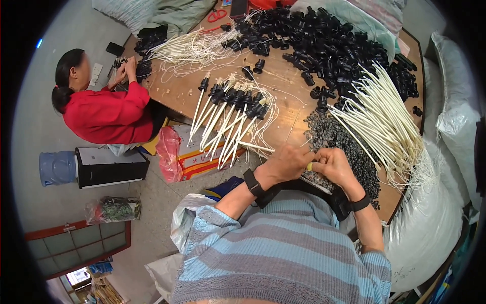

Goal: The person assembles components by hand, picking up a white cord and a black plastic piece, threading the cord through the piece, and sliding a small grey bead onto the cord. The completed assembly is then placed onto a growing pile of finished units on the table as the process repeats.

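Note:
At the table's near edge my left hand (pixel 284 163) is closed on a thin white rod (pixel 254 146), which sticks out to its left. My right hand (pixel 335 166) meets it, with thumb and fingers pinched together. Whatever lies between those fingertips is too small to make out. A bit of yellow (pixel 310 166) shows on a digit where the hands meet. Just beyond my right hand spreads a heap of small dark parts (pixel 344 137). Left of my hands lie several white rods with black fittings (pixel 230 96) on their far ends, loose thin wires trailing beside them.
A big pile of black fittings (pixel 324 45) covers the far side of the wooden table (pixel 283 91). White rods (pixel 387 116) lie bundled at right, more (pixel 195 45) at far left. A person in red (pixel 109 114) works at left. White sacks (pixel 425 218) stand right.

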`<state>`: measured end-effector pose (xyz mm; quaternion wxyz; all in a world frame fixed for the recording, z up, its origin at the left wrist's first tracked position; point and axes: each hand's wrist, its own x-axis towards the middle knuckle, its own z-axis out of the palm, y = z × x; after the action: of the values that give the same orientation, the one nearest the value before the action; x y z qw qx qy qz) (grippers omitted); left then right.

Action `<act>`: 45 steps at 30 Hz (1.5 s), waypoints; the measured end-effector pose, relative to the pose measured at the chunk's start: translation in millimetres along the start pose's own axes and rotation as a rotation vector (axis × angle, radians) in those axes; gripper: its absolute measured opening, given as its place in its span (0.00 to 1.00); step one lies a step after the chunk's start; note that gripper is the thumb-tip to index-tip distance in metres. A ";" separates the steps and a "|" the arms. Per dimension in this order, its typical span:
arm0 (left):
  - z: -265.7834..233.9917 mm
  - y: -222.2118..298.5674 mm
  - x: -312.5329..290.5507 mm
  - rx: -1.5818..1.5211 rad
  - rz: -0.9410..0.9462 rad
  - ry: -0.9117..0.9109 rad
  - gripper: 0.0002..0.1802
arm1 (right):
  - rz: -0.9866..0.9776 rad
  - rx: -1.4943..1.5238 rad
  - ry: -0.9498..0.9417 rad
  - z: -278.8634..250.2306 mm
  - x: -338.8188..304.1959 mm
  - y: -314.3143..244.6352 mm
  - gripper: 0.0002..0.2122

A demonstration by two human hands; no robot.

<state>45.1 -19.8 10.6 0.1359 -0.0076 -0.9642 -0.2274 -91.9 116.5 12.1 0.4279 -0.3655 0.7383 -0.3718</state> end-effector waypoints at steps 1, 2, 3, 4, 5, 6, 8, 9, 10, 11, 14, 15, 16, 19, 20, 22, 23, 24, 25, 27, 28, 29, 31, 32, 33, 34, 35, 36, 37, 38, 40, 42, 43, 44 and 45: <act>0.7 0.1 -1.0 0.017 0.004 -0.021 0.08 | -0.040 0.026 0.030 3.6 -0.1 5.0 0.09; 1.6 -0.6 -2.8 0.018 0.000 -0.017 0.08 | -0.047 0.026 0.059 6.4 -1.6 2.5 0.11; 2.4 -2.0 -3.9 0.035 -0.003 -0.017 0.08 | -0.048 0.023 0.055 8.3 -1.2 2.1 0.11; 2.8 -2.5 -4.8 0.051 -0.007 -0.017 0.07 | -0.058 0.011 0.069 10.5 0.1 3.0 0.11; 1.3 -4.0 -4.2 0.051 -0.008 -0.016 0.07 | -0.068 0.001 0.088 12.0 2.4 3.2 0.11; -1.1 -5.1 -4.2 0.030 -0.003 0.011 0.07 | -0.067 0.000 0.087 13.8 3.5 3.0 0.11; -4.7 -7.2 -4.5 0.002 0.006 0.037 0.07 | -0.104 -0.034 0.141 17.3 3.3 1.2 0.11; -6.1 -8.5 -5.0 0.024 -0.015 0.004 0.08 | -0.095 -0.035 0.144 19.4 2.0 -2.3 0.11; -6.9 -9.9 -6.1 0.044 -0.036 -0.031 0.10 | -0.159 -0.078 0.186 22.4 0.5 -8.0 0.11; -5.7 -11.5 -7.3 0.028 -0.029 -0.032 0.10 | -0.219 -0.126 0.229 25.4 -1.4 -11.5 0.11; -5.9 -9.5 -22.4 -0.263 -0.223 0.158 0.23 | -0.351 -0.306 0.426 34.2 -19.7 -28.7 0.10; -8.2 -7.9 -27.9 -0.278 -0.226 0.156 0.23 | -0.441 -0.370 0.555 35.9 -28.3 -32.8 0.10; -11.1 -5.7 -32.4 -0.338 -0.297 0.114 0.23 | -0.442 -0.410 0.554 35.5 -36.5 -27.3 0.11; -6.2 5.9 -47.4 -0.457 -0.421 0.023 0.22 | -0.061 -0.222 0.201 34.8 -50.1 -14.5 0.14; -3.1 11.6 -53.4 -0.726 -0.519 -0.046 0.21 | 0.081 -0.002 0.107 34.8 -52.0 -17.1 0.13; 12.1 15.5 -65.3 -1.203 -0.593 -0.168 0.20 | 0.046 0.240 0.048 45.1 -53.2 4.3 0.13; 14.5 16.0 -70.0 -1.399 -0.751 -0.288 0.19 | -0.006 0.488 -0.003 49.8 -50.8 7.7 0.12; 18.3 18.1 -72.0 -1.583 -0.815 -0.315 0.18 | 0.098 0.537 -0.079 44.9 -53.7 1.7 0.09; 22.4 19.8 -72.2 -1.765 -0.877 -0.341 0.18 | 0.104 0.535 -0.080 48.0 -53.5 5.7 0.09; 33.5 14.9 -72.7 -1.837 -0.908 -0.352 0.18 | 0.079 0.422 0.015 54.9 -50.2 11.9 0.08; 38.0 11.4 -73.2 -1.906 -0.937 -0.369 0.18 | 0.086 0.315 0.039 54.7 -50.5 10.5 0.06; 42.3 9.1 -74.6 -1.906 -0.939 -0.361 0.18 | 0.083 0.314 0.033 54.1 -50.7 8.9 0.06; 46.2 4.6 -76.2 -2.008 -0.931 -0.372 0.12 | 0.088 0.084 0.077 53.7 -49.0 5.7 0.05; 47.6 5.6 -76.1 -2.009 -0.972 -0.389 0.11 | 0.065 0.196 0.105 57.8 -49.7 8.0 0.06; 50.2 5.1 -76.2 -2.007 -0.974 -0.382 0.11 | 0.061 0.196 0.099 60.0 -49.6 9.5 0.06; 54.2 3.3 -77.0 -2.067 -0.945 -0.392 0.11 | 0.070 0.158 0.120 60.9 -49.6 10.9 0.05; 57.0 0.5 -76.8 -2.121 -0.911 -0.400 0.11 | 0.073 0.120 0.143 61.1 -48.2 12.6 0.05; 59.7 -1.8 -77.1 -2.104 -0.927 -0.413 0.10 | 0.072 0.131 0.145 64.2 -45.0 19.8 0.05; 60.9 -2.5 -77.4 -2.093 -0.922 -0.403 0.10 | 0.057 0.131 0.144 64.8 -46.0 20.4 0.05; 63.1 -2.5 -77.6 -2.119 -0.910 -0.408 0.11 | 0.067 0.128 0.162 65.7 -47.3 20.6 0.05; 65.5 -2.5 -77.2 -2.158 -0.950 -0.394 0.09 | 0.078 0.207 0.189 68.5 -46.5 22.5 0.05; 64.3 2.2 -76.6 -2.130 -0.959 -0.352 0.09 | 0.081 0.149 0.210 66.2 -47.9 15.2 0.08; 62.8 3.0 -75.3 -2.106 -0.976 -0.320 0.09 | 0.096 0.095 0.235 65.2 -47.0 12.3 0.11; 55.2 10.4 -75.0 -2.112 -1.019 -0.319 0.08 | 0.086 0.188 0.253 72.0 -48.4 17.1 0.12; 59.0 4.9 -72.5 -2.100 -0.959 -0.377 0.09 | 0.087 0.187 0.250 74.1 -49.9 19.9 0.12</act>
<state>100.1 13.9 -57.2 -0.1820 0.2151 -0.2114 -0.9359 -11.1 150.9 -13.5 0.3804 -0.2425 0.7633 -0.4625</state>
